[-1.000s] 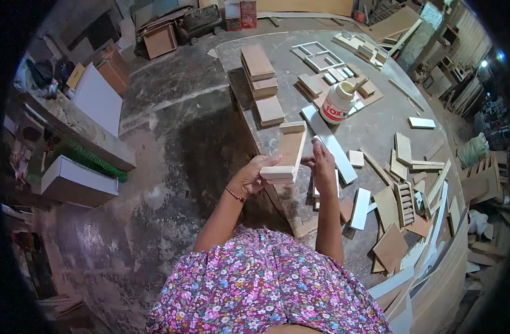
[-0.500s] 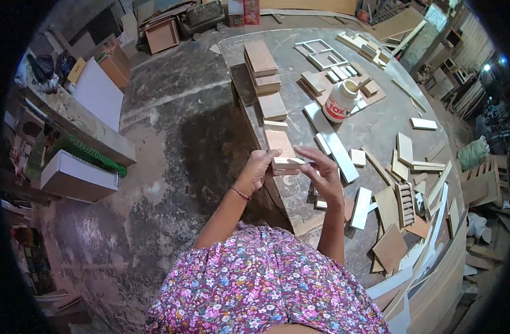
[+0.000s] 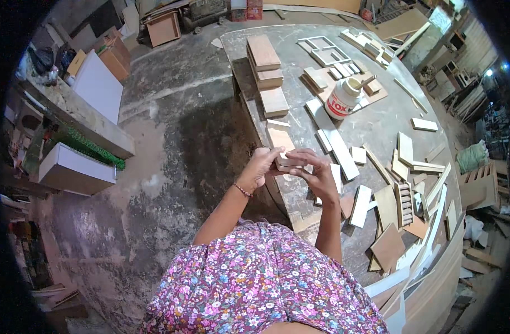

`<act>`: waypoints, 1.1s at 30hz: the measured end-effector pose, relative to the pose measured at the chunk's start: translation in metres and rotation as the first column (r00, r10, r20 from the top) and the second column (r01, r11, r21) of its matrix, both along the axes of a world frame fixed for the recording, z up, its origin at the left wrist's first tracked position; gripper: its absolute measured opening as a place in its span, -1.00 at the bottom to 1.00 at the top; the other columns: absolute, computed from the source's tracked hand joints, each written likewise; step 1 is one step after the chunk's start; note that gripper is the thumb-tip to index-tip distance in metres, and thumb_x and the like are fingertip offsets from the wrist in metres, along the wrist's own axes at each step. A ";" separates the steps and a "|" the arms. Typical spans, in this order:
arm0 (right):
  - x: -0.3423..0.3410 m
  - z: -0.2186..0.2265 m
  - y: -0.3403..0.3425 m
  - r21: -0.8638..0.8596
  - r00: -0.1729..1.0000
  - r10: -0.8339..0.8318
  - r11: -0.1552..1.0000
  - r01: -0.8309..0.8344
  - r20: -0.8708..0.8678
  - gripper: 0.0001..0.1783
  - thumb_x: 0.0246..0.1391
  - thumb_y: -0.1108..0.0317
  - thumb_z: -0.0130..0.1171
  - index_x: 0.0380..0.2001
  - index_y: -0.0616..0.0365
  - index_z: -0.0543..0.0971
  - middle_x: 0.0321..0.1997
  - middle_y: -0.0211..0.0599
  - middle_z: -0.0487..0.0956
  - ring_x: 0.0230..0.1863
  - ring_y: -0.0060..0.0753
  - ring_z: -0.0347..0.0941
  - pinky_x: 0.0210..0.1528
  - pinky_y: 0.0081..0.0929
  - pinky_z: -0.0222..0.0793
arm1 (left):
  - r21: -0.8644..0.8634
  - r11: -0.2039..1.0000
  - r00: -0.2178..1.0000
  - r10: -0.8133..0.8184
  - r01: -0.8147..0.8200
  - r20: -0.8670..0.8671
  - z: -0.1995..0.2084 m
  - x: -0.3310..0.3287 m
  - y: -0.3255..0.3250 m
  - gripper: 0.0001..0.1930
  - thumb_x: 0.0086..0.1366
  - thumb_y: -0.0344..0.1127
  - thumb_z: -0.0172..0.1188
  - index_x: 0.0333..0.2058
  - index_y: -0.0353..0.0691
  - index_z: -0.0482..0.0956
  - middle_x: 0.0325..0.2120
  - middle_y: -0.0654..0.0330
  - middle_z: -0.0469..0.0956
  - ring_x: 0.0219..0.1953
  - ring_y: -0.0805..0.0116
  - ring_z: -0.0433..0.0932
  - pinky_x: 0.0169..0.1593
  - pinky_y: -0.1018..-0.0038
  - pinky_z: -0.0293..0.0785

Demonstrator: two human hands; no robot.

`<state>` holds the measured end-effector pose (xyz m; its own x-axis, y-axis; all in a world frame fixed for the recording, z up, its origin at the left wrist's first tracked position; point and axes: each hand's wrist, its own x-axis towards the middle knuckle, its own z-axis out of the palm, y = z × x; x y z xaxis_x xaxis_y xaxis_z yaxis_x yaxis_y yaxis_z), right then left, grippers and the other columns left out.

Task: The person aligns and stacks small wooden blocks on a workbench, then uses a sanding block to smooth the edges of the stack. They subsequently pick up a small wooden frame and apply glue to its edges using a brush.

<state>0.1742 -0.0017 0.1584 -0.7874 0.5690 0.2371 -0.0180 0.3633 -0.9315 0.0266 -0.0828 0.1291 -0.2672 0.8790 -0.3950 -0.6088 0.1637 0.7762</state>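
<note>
My left hand (image 3: pixel 261 168) is closed around the left end of a small, pale wooden block (image 3: pixel 285 166), thumb on top. The block looks layered, and fingers hide much of it. My right hand (image 3: pixel 317 173) wraps the block's right end, fingers across the top and thumb along the near side. Just beyond my hands, on the table's left edge, lies a flat wooden piece (image 3: pixel 280 139). Behind it a row of wooden blocks (image 3: pixel 274 101) runs away from me.
A white glue jar (image 3: pixel 341 100) with a stick in it stands on the dark worktable (image 3: pixel 385 119). Near it lie a long white board (image 3: pixel 334 139) and a white frame (image 3: pixel 327 51). Scattered wood offcuts (image 3: pixel 388 247) cover the table's right side. Concrete floor (image 3: pixel 154 222) lies left.
My right hand's fingers have come down over the block's right end, where they were more spread before. The block has tilted slightly and sits a little closer to the table edge pieces.
</note>
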 end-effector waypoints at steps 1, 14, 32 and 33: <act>-0.001 -0.002 0.000 -0.014 1.000 0.000 1.000 0.000 0.002 -0.60 -0.28 0.56 0.26 -0.22 0.13 0.56 -0.21 -0.26 0.53 -0.14 -0.35 0.44 -0.10 -0.44 0.37 | 0.001 1.000 1.000 -0.006 0.005 0.022 -0.003 -0.001 0.000 -0.69 0.16 -0.16 0.11 -0.30 -0.33 0.47 -0.44 0.18 0.52 -0.48 0.44 0.55 -0.40 0.50 0.58; -0.001 0.001 -0.002 0.008 1.000 -0.019 1.000 0.019 0.013 -0.48 -0.36 0.50 0.32 -0.16 0.03 0.54 -0.16 -0.28 0.53 -0.10 -0.29 0.39 -0.04 -0.39 0.30 | 0.058 0.998 0.968 -0.033 0.019 0.248 -0.006 -0.002 -0.002 -0.68 0.21 -0.17 0.05 -0.21 -0.34 0.43 -0.37 0.14 0.52 -0.40 0.41 0.56 -0.41 0.55 0.60; -0.003 0.008 -0.004 0.046 0.999 -0.020 0.999 0.019 0.025 -0.50 -0.30 0.50 0.29 -0.15 -0.02 0.54 -0.17 -0.29 0.53 -0.10 -0.32 0.39 -0.04 -0.42 0.30 | 0.052 0.998 0.956 -0.039 0.025 0.292 -0.012 -0.005 -0.004 -0.68 0.22 -0.16 0.02 -0.18 -0.30 0.43 -0.34 0.17 0.53 -0.38 0.40 0.56 -0.38 0.55 0.59; -0.003 0.007 -0.004 0.038 1.000 -0.022 0.999 0.021 0.022 -0.51 -0.30 0.50 0.29 -0.15 -0.02 0.54 -0.17 -0.29 0.53 -0.10 -0.32 0.39 -0.04 -0.42 0.30 | 0.060 0.998 0.954 -0.045 0.028 0.297 -0.013 -0.006 -0.004 -0.68 0.22 -0.16 0.03 -0.18 -0.30 0.43 -0.35 0.16 0.53 -0.39 0.39 0.56 -0.38 0.55 0.60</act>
